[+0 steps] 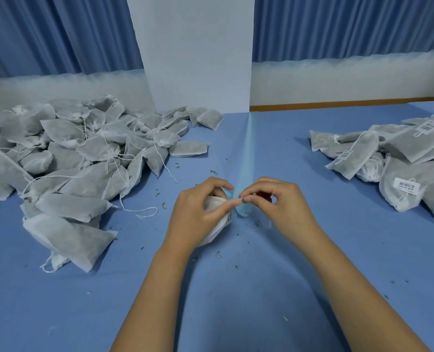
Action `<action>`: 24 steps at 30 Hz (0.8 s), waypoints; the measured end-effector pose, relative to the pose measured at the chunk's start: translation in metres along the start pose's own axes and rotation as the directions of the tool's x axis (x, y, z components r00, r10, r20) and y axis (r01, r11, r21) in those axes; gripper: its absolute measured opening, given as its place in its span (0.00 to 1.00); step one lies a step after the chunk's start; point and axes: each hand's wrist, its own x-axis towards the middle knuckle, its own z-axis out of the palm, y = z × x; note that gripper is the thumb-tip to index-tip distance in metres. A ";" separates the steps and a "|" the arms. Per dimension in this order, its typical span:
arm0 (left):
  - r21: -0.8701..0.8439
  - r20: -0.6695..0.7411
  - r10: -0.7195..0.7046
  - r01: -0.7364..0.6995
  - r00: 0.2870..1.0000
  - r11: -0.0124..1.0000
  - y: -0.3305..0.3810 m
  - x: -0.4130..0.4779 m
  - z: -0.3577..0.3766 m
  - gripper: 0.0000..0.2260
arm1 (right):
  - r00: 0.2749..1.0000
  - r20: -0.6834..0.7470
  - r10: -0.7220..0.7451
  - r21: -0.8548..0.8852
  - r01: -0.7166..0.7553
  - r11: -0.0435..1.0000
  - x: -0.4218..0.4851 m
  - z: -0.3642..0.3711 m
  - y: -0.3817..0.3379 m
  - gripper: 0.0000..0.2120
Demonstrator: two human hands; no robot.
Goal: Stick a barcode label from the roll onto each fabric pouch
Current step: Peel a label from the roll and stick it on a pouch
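My left hand (198, 214) grips a white fabric pouch (214, 226) at the middle of the table, together with part of the label strip. A translucent blue backing strip (247, 158) runs from the hands toward the far white pillar. My right hand (274, 201) pinches the strip's near end (244, 210) with thumb and forefinger, right beside my left fingertips. A barcode label shows on the pouch's edge (229, 217). The roll itself is hidden.
A big heap of unlabelled pouches with loose drawstrings (79, 158) fills the left of the blue table (236, 288). A pile of labelled pouches (393, 161) lies at the right. Herb crumbs dot the cloth. A white pillar (198, 59) stands behind.
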 end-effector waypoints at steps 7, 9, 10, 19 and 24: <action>-0.282 0.183 -0.270 0.313 0.945 0.907 0.006 -0.006 0.000 0.06 | 0.957 -0.189 -0.218 -0.227 0.173 0.958 0.002 -0.014 0.007 0.04; -0.339 0.294 -0.295 0.388 0.909 0.857 0.007 -0.006 -0.005 0.06 | 0.966 -0.240 -0.094 -0.143 0.061 0.988 0.003 -0.018 0.009 0.05; -0.358 0.333 -0.287 0.402 0.898 0.843 0.007 -0.006 -0.007 0.06 | 0.965 -0.261 -0.015 -0.076 -0.005 0.997 0.003 -0.019 0.009 0.05; -0.548 0.377 -0.169 0.367 0.910 0.752 0.013 -0.004 -0.009 0.06 | 0.932 -0.290 0.216 0.156 -0.177 0.972 0.001 -0.008 0.003 0.05; -0.629 0.039 -0.243 0.213 0.969 0.748 0.011 -0.001 -0.003 0.05 | 0.997 -0.055 0.053 -0.003 -0.053 0.999 -0.006 0.013 -0.007 0.05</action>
